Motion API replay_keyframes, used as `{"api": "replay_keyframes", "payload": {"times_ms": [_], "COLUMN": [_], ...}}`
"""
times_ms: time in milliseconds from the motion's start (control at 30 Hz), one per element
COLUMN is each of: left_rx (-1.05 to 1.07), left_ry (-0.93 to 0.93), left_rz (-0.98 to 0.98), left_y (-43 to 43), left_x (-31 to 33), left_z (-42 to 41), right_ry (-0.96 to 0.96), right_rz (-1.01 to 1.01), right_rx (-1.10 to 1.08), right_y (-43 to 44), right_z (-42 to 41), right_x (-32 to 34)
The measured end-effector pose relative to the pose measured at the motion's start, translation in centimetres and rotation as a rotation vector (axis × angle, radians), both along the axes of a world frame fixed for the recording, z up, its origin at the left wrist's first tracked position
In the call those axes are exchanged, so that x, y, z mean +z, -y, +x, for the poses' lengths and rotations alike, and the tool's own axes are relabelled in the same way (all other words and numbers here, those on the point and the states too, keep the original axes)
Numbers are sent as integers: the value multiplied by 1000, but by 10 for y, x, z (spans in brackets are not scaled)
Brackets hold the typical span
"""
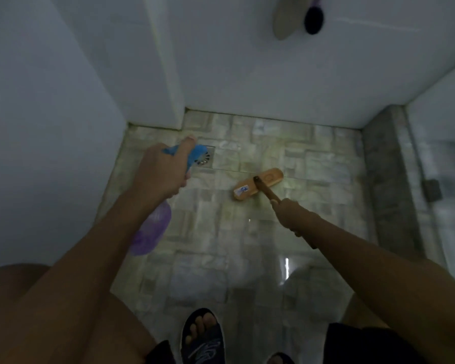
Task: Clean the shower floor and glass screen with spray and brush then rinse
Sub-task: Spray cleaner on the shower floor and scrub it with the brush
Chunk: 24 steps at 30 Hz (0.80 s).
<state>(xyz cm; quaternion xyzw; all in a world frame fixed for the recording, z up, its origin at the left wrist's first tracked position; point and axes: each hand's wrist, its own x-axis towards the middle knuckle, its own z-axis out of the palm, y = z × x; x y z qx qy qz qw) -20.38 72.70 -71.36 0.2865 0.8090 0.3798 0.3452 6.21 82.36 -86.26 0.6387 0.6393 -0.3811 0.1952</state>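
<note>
2 hands grip tight: left (159,172) around spray bottle (153,227), right (290,214) around brush (258,183), its sticker unreadable.

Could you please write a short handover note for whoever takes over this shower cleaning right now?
Left hand: gripping the spray bottle by its blue trigger head, aimed at the floor near the drain.
Right hand: holding the brush handle; the brush head rests on the floor tiles mid-shower.
Done: the floor looks wet and glossy; how much is scrubbed I cannot tell.
Left: finish scrubbing the floor, do the glass screen on the right, then rinse.
</note>
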Motion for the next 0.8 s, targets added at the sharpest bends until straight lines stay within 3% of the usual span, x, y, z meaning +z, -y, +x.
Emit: {"api": "replay_keyframes", "payload": {"times_ms": [100, 267, 400, 500, 633, 800], "left_rx": [-87, -493, -689, -768, -867, -791], "left_ry": [52, -11, 36, 45, 4, -69], "left_rz": [14, -21, -93, -173, -240, -207], "left_y": [-36, -81, -106, -110, -118, -133], "left_x": [-12, -30, -51, -69, -90, -87], "left_z": [25, 93, 138, 150, 167, 161], "right_ry": [55, 118, 109, 86, 123, 55], "right_rz": [-21, -50, -111, -167, -251, -141], "right_rx": [-64, -286, -539, -571, -435, -564], "right_y": [6, 29, 63, 81, 113, 76], "right_z": [42, 122, 177, 187, 173, 152], "right_x": [6, 16, 29, 37, 44, 24]}}
